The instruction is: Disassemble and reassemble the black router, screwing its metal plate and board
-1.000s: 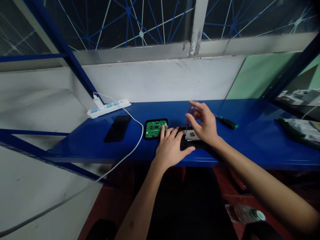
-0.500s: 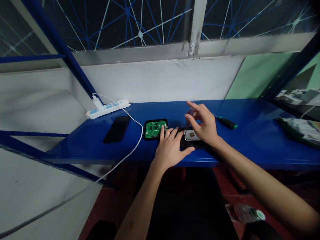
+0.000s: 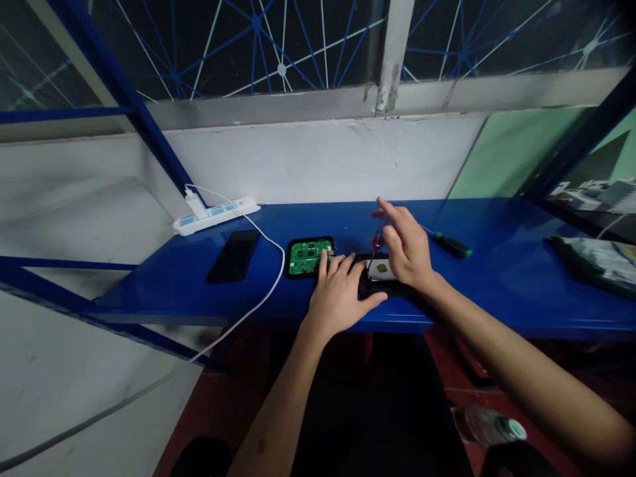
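Observation:
My right hand (image 3: 405,245) grips a small screwdriver (image 3: 378,240) with a reddish-purple handle, its index finger stretched over the top. The screwdriver's tip points down at the left end of a silver plate (image 3: 381,269) set in a black casing (image 3: 365,287). A small brown square sits on the plate. My left hand (image 3: 339,291) lies flat with fingers spread, its thumb along the casing's near edge. Its other fingertips reach toward a green circuit board (image 3: 304,259) in a black shell, partly covering that shell's right side.
A black phone (image 3: 233,257) lies on the blue table (image 3: 501,265) at left, behind a white cable (image 3: 271,291). Farther back is a white power strip (image 3: 218,215). A green-and-black screwdriver (image 3: 451,244) lies to the right, and a plastic bag (image 3: 599,258) at the far right.
My right hand's index finger has lifted slightly and its fingers have shifted around the screwdriver handle, which leans a little more. My left hand stays in place.

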### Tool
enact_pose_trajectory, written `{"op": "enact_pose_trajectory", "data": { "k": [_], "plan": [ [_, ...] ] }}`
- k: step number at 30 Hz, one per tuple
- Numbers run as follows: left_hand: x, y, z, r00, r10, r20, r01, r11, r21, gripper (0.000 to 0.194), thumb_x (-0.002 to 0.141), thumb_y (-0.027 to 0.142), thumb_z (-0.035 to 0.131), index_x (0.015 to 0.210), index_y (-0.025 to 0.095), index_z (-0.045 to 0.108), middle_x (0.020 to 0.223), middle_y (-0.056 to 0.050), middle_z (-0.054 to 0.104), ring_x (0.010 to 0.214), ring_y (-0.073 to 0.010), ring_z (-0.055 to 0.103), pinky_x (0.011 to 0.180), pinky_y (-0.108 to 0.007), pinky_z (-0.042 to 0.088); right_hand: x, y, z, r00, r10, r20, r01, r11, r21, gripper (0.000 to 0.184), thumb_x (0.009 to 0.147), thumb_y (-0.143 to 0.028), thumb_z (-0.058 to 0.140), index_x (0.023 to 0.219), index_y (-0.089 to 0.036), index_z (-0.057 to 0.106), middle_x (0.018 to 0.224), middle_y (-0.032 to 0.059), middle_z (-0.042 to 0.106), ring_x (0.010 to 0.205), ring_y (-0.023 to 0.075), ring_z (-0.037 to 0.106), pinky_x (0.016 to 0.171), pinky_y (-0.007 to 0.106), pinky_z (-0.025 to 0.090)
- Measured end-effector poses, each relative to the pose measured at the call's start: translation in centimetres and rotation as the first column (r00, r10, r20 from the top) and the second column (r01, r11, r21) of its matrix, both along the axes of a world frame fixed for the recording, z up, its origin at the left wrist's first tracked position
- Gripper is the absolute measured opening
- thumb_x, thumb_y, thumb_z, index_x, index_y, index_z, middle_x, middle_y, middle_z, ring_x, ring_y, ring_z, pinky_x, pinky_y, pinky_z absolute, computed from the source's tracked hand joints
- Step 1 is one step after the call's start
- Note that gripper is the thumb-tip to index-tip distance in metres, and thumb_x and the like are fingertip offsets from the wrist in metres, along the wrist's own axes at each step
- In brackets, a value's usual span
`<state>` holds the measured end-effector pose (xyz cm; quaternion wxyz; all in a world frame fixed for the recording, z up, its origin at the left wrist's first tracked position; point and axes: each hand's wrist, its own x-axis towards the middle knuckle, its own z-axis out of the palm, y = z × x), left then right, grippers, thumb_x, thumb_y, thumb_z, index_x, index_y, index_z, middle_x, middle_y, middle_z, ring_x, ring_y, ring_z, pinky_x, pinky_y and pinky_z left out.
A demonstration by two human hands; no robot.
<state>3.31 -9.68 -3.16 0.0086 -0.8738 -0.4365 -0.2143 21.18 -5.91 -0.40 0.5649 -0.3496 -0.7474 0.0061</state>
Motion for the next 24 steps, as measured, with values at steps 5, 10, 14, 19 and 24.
{"op": "enact_pose_trajectory", "data": {
  "k": [5, 10, 14, 19, 24],
  "plan": [
    [0.04, 0.01, -0.03, 1.000, 0.003, -0.002, -0.003, 1.000, -0.005, 0.064, 0.095, 0.068, 0.051, 0.137, 0.019, 0.055, 0.147, -0.012, 0.056, 0.141, -0.0318, 0.043, 0.126, -0.059, 0.009, 0.14, 0.40, -0.33, 1.000, -0.006, -0.023, 0.006, 1.000, -0.026, 0.050, 0.105, -0.025, 0.034, 0.154, -0.036, 0.037, 0.118, 0.0055, 0.067, 0.071, 0.0141, 0.069, 0.074, 0.038, 0.062],
    [0.13, 0.01, -0.03, 1.000, 0.003, 0.002, -0.003, 1.000, -0.007, 0.063, 0.095, 0.067, 0.053, 0.137, 0.021, 0.055, 0.146, -0.011, 0.056, 0.141, -0.0319, 0.043, 0.125, -0.061, 0.008, -0.31, 0.66, -0.41, 0.996, -0.057, -0.075, 0.054, 0.998, -0.041, 0.042, 0.098, -0.030, 0.058, 0.139, -0.031, 0.055, 0.101, 0.0049, 0.061, 0.072, 0.0163, 0.065, 0.068, 0.037, 0.063],
    [0.12, -0.02, 0.02, 1.000, 0.007, -0.001, -0.007, 1.000, -0.005, 0.062, 0.094, 0.067, 0.054, 0.135, 0.020, 0.055, 0.145, -0.010, 0.057, 0.140, -0.0316, 0.043, 0.126, -0.060, 0.007, -0.33, 0.48, -0.24, 0.995, -0.084, -0.049, 0.084, 0.996, -0.015, 0.037, 0.094, -0.035, 0.064, 0.130, -0.028, 0.060, 0.098, 0.0059, 0.058, 0.078, 0.0188, 0.062, 0.067, 0.037, 0.062],
    [0.06, 0.05, -0.13, 1.000, 0.003, -0.002, -0.003, 1.000, 0.001, 0.064, 0.095, 0.068, 0.050, 0.136, 0.019, 0.055, 0.146, -0.012, 0.056, 0.141, -0.0315, 0.043, 0.126, -0.059, 0.007, -0.14, 0.25, -0.29, 0.998, 0.039, -0.047, -0.043, 0.997, -0.072, 0.044, 0.105, -0.027, 0.037, 0.149, -0.032, 0.044, 0.122, 0.0084, 0.063, 0.085, 0.0178, 0.071, 0.079, 0.041, 0.062],
    [0.05, 0.10, -0.10, 1.000, 0.005, -0.003, -0.005, 1.000, 0.002, 0.064, 0.095, 0.067, 0.052, 0.137, 0.020, 0.054, 0.146, -0.012, 0.056, 0.140, -0.0314, 0.043, 0.126, -0.059, 0.009, -0.25, 0.66, -0.49, 0.998, -0.021, -0.067, 0.017, 0.998, -0.055, 0.042, 0.103, -0.029, 0.048, 0.144, -0.032, 0.049, 0.101, 0.0047, 0.061, 0.074, 0.0162, 0.068, 0.071, 0.037, 0.063]
  ]
}}
